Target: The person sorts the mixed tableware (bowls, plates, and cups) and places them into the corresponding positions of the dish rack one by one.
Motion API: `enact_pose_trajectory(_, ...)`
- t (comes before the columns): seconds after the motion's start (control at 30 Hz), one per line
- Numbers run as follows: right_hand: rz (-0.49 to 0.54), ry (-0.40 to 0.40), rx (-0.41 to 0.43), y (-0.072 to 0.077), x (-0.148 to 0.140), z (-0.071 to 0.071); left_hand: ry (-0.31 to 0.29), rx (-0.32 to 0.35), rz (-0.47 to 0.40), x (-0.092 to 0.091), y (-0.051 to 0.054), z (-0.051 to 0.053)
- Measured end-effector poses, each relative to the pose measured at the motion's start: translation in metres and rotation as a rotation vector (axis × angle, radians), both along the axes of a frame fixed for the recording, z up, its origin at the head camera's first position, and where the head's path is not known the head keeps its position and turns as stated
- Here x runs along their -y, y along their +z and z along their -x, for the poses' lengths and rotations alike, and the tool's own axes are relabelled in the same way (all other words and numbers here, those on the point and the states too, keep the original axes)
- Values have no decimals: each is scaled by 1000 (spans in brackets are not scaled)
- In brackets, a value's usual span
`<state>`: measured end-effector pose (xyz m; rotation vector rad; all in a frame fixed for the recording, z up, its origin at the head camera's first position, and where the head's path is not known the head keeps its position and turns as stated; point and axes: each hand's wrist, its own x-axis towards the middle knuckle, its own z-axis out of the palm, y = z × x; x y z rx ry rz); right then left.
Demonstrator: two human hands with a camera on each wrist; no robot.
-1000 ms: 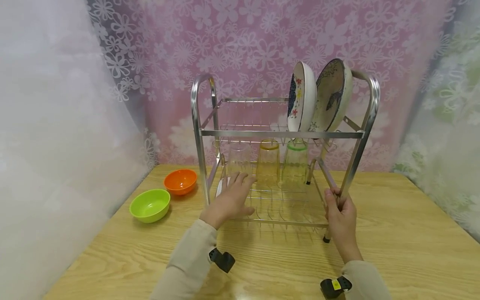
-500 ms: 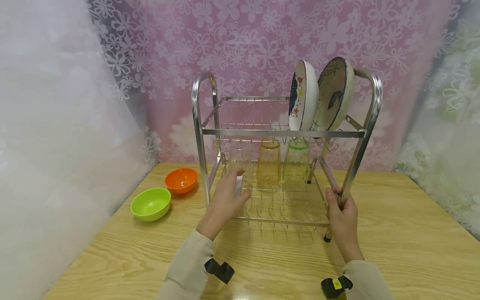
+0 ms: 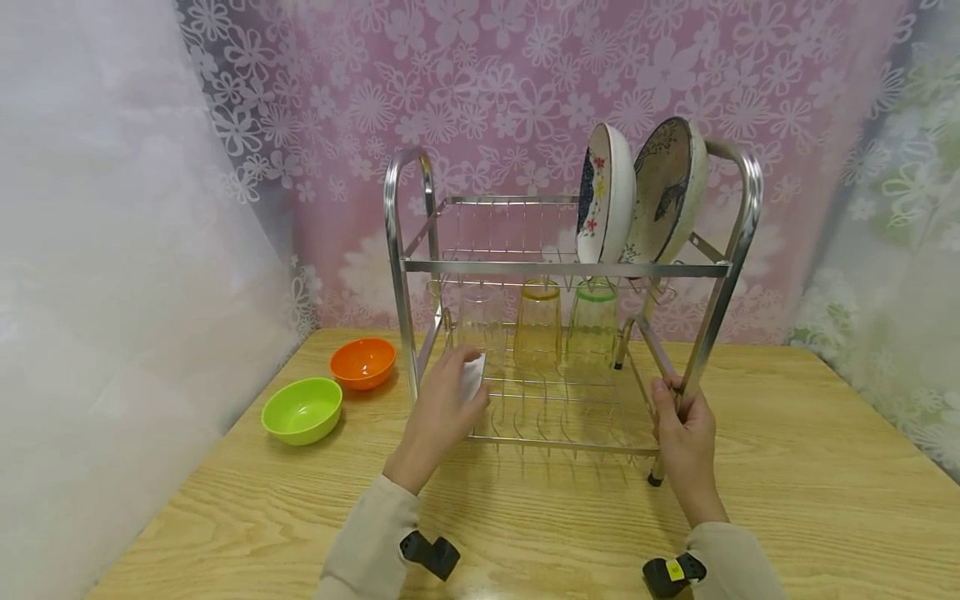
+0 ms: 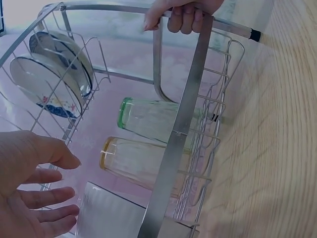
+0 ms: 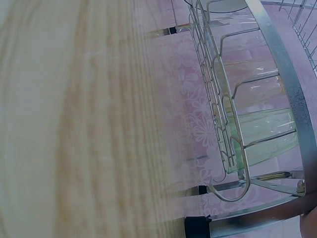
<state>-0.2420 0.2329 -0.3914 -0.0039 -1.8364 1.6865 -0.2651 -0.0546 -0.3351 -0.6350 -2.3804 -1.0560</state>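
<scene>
My right hand (image 3: 684, 433) grips the right front leg of a two-tier metal dish rack (image 3: 566, 269). At the rack's lower left, my left hand (image 3: 442, 408) has its thumb and fingers apart around a white dish-like piece (image 3: 472, 377), mostly hidden in the head view. The left wrist view shows this white piece (image 4: 111, 213) with a straight edge, close to the left fingertips (image 4: 72, 210) but not visibly gripped. Behind it on the lower tier stand a clear glass (image 3: 480, 321), a yellow glass (image 3: 538, 329) and a green glass (image 3: 592, 329).
Two patterned bowls, a white one (image 3: 617, 196) and a larger one (image 3: 686, 196), stand on edge at the upper tier's right. An orange bowl (image 3: 363, 364) and a lime-green bowl (image 3: 302, 411) sit on the wooden table (image 3: 225, 517) left of the rack.
My left hand has drawn back slightly leftward and down, its fingers less spread, and the white piece now shows between thumb and fingers. My right hand keeps its grip on the leg.
</scene>
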Motion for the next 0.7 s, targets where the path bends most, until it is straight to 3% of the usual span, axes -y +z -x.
enact_pose_trajectory(0.17,2,9,-6,0,0,-1,-9,-9,-7,11,-1,-2)
enact_pose_trajectory(0.27,14,14,-2,-1,1,-1,-24,-61,-58,17,0,-1)
enact_pose_trajectory(0.37,17,10,6,-1,1,-1,-59,-197,-154,21,-1,2)
enact_pose_trajectory(0.53,20,7,5,-1,1,0,-65,-513,-366,29,-2,10)
enact_pose_trajectory(0.6,21,8,0,-1,1,0,-32,-587,-450,34,-3,13)
enact_pose_trajectory(0.7,21,5,-4,0,1,0,43,-623,-537,42,-5,18)
